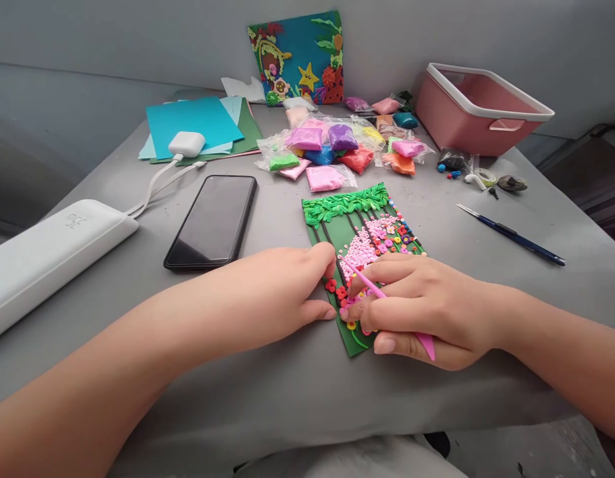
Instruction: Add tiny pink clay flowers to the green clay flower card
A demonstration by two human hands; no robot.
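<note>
A green card with a clay flower picture (337,229) lies on the table in front of me. Green clay leaves run along its top, above dark stems, many tiny pink pieces, and red, purple and yellow flowers. My left hand (300,285) is at the card's left edge, fingers curled and thumb tip on the edge; its other fingertips are hidden. Over the lower right of the picture, my right hand (432,309) grips a pink clay modelling tool (370,284). The tool's thin tip points up and left toward the pink pieces, and its flat end sticks out below the fingers.
A phone (212,222) and a white power bank (63,249) with a cable lie left. Bagged coloured clay (322,178) is heaped behind the card. A pink basket (479,109), a blue craft knife (514,236), coloured sheets (192,123) and an undersea clay picture (297,53) surround it.
</note>
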